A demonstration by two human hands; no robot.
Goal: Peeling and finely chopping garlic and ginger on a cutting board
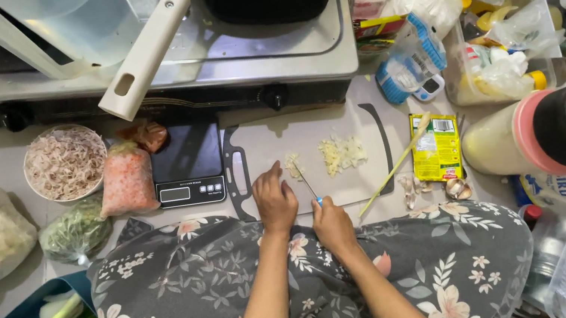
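1. Seen from above, a crowded kitchen floor holds a steel gas stove (129, 47) along the top edge; a cream-handled pan (151, 43) sits on one burner, its handle pointing down-left.
2. Just below the stove lies a pale grey cutting board (363, 184) with dark handle slots; a person in a grey floral garment (190, 287) sits before it, both bare forearms reaching forward.
3. Left hand (275, 202) rests on the board's near edge, fingers curled and pressed down on a small pale piece of garlic (291, 165); right hand (333, 225) is closed around the blue handle of a small knife (308, 185), whose blade angles up-left and meets that piece.
4. Beside the blade, toward the board's middle, sits a loose pile of chopped garlic (342, 151), apart from the piece under the fingers.
5. Left of the board stands a black digital scale (187, 163); beyond it are a pink bag of small pieces (126, 180), a bowl of dried shrimp (64, 163) and a bag of greens (75, 231).
6. Right of the board lie a lemongrass stalk (394, 164), a yellow-green sachet (436, 146) and garlic cloves with skins (454, 188); jars and bottles crowd the far right.
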